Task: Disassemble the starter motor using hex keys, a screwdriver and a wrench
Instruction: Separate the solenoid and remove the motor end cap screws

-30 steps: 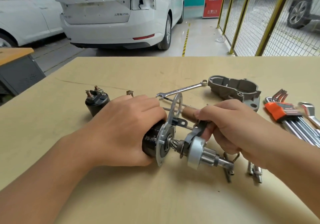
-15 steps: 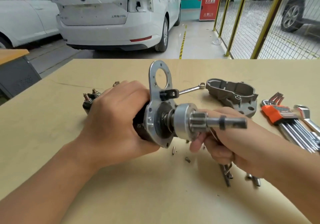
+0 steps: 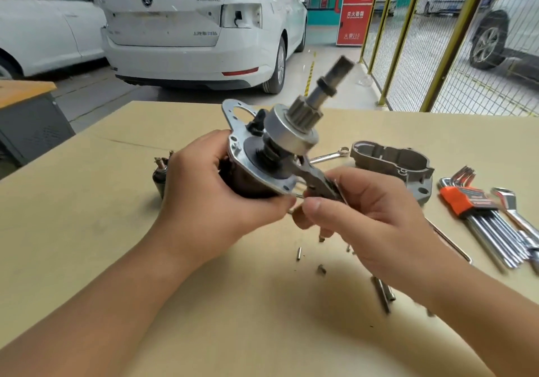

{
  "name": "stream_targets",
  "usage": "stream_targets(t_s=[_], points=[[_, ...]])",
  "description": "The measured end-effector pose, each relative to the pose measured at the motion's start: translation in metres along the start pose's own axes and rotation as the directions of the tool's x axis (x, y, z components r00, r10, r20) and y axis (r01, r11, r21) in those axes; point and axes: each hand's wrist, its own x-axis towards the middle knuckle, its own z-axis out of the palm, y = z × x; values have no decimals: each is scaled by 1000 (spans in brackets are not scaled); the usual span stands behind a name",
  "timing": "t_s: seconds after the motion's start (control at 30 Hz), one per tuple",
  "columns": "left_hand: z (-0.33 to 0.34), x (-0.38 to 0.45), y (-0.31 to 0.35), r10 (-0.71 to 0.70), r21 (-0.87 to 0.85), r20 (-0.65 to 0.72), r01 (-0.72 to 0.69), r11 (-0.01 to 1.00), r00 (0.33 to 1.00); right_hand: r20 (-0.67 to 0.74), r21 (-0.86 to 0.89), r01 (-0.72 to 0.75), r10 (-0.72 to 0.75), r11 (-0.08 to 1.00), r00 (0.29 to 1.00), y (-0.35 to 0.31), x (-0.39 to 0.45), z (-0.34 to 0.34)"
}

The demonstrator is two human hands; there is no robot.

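Note:
The starter motor [image 3: 280,143] is lifted off the table, its pinion shaft tilted up and to the right. My left hand [image 3: 210,184] grips its dark cylindrical body behind the silver plate. My right hand [image 3: 358,216] pinches the metal shift lever [image 3: 315,178] that sticks out under the drive gear. The black solenoid [image 3: 159,172] stands on the table behind my left hand, mostly hidden. The grey nose housing [image 3: 390,158] lies at the right. A hex key set [image 3: 478,210] in an orange holder lies further right, and a wrench [image 3: 329,156] lies behind the motor.
Small loose pins and screws [image 3: 320,268] lie on the wooden table [image 3: 116,260] under my hands, with long bolts [image 3: 382,292] nearby. A second wrench [image 3: 510,204] lies beside the hex keys. White cars and a yellow mesh fence stand beyond the table's far edge.
I have lifted the motor off the table and tipped its shaft from level to pointing up and right. My right hand moved under the drive gear onto the lever.

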Motion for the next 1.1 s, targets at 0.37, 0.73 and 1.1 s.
stream_targets(t_s=[0.37, 0.73, 1.1], points=[[-32, 21, -16, -400, 180, 103, 379, 908, 911, -258, 176, -163, 205, 971, 944, 5, 7, -7], [-11, 13, -15, -436, 646, 185, 226, 730, 881, -235, 146, -199, 229, 969, 945, 11, 5, -4], [-18, 8, 0, 76, 553, 157, -151, 819, 985, -150, 302, -62, 111, 951, 982, -7, 1, 3]])
